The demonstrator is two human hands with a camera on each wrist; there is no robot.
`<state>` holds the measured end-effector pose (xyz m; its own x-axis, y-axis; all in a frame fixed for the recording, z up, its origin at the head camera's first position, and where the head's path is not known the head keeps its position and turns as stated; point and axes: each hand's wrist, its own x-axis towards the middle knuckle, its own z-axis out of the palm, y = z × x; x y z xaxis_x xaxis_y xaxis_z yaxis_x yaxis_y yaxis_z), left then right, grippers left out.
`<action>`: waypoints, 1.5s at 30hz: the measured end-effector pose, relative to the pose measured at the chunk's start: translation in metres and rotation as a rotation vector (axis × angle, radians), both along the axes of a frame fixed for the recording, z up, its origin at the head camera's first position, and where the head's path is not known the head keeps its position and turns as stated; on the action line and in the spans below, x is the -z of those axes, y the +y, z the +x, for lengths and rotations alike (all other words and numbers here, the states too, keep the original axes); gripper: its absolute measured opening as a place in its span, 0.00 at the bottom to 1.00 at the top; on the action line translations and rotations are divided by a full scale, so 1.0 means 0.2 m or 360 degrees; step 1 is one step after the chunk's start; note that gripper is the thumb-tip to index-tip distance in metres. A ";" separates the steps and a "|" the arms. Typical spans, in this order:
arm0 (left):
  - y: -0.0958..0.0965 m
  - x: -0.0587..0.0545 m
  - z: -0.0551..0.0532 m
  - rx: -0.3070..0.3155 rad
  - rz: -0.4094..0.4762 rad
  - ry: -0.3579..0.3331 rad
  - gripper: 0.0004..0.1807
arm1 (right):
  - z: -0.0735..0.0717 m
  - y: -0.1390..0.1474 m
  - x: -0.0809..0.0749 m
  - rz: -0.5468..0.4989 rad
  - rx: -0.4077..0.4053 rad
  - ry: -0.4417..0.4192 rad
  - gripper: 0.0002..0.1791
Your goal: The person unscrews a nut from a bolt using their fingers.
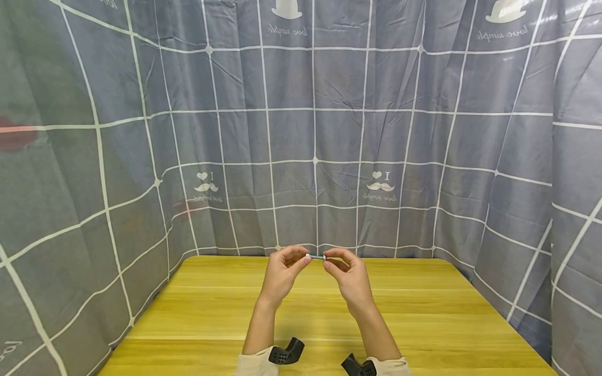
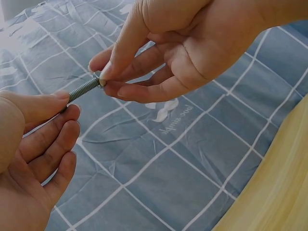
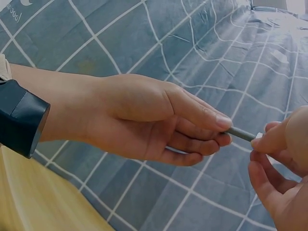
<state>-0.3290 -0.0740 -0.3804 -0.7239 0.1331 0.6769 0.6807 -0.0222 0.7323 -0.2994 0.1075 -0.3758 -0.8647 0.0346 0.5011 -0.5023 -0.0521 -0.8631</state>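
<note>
A slim metal bolt (image 1: pixel 317 257) spans the gap between the two hands, above the far part of the table. My left hand (image 1: pixel 277 279) pinches one end between thumb and fingers. At the opposite end, my right hand (image 1: pixel 355 282) pinches a small nut-like ring (image 2: pixel 102 83) with its thumb and fingertips. The threads on the bolt (image 2: pixel 84 90) show clearly in the left wrist view, where the shaft tilts up toward the right hand (image 2: pixel 178 57). Seen from the right wrist, only the bolt's middle (image 3: pixel 241 133) is exposed; the fingers cover both ends.
A yellow wood-grain table (image 1: pixel 211 313) lies below the hands. Grey-blue curtains (image 1: pixel 291 136) with white grid lines surround it at the back and both sides. Black wrist mounts (image 1: pixel 287 351) sit by the light sleeve cuffs.
</note>
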 end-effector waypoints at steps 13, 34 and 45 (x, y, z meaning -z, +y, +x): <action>0.00 0.00 0.00 -0.0004 -0.0002 -0.0006 0.06 | 0.00 0.00 -0.01 -0.0087 -0.0048 -0.0044 0.12; 0.00 -0.01 0.01 -0.0027 -0.0012 -0.0007 0.06 | 0.01 -0.01 -0.01 -0.0055 0.0008 -0.0033 0.13; 0.00 -0.01 0.01 -0.0017 -0.0013 0.0002 0.06 | 0.01 -0.01 -0.01 -0.0039 0.0032 -0.0044 0.09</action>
